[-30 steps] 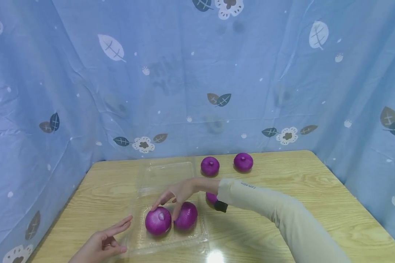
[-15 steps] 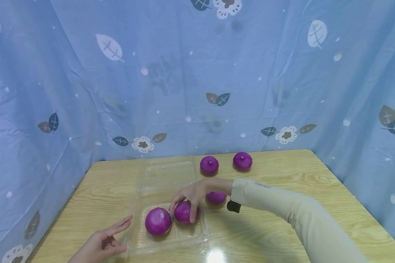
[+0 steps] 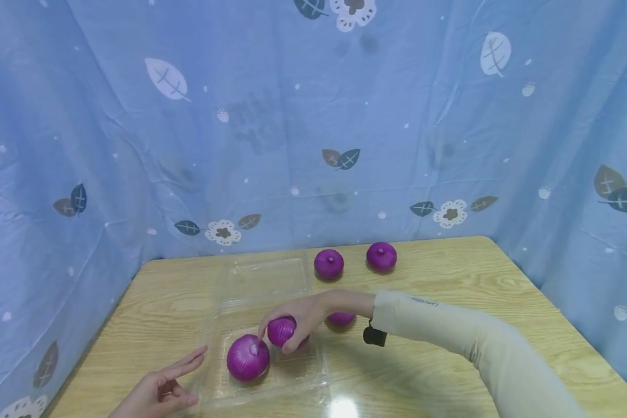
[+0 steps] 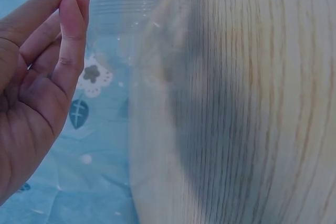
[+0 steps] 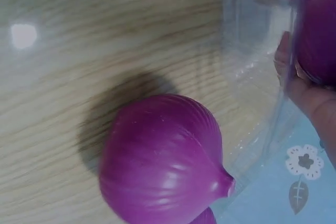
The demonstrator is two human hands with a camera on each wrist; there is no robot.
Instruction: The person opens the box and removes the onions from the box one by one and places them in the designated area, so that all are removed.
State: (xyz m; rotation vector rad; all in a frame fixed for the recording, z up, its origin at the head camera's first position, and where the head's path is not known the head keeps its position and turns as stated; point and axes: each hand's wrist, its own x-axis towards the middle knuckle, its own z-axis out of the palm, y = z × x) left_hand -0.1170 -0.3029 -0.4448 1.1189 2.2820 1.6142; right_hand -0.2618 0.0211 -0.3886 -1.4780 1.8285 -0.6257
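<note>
My right hand (image 3: pixel 305 313) grips a red onion (image 3: pixel 281 332) over the right side of a clear plastic box (image 3: pixel 266 395), fingers round one side and thumb on the other. To its left another red onion (image 3: pixel 248 358) sits in the box. In the right wrist view, my right hand (image 5: pixel 315 100) and the held onion are partly hidden behind the clear wall. My left hand (image 3: pixel 159 386) is at the box's left edge, fingers extended, thumb apart. The left wrist view shows my left hand's fingertips (image 4: pixel 80 1) right at the clear rim.
The box's open lid (image 3: pixel 266 280) lies flat behind it. Beneath my right forearm is a partly hidden red onion (image 3: pixel 341 319). Two more, a left one (image 3: pixel 328 265) and a right one (image 3: pixel 381 257), stand at the table's back. A blue curtain (image 3: pixel 271 133) surrounds the wooden table (image 3: pixel 439 325).
My right hand has moved from above the two boxed onions to grip the right one, which has since shifted slightly and turned. My left hand has stayed at the box's edge.
</note>
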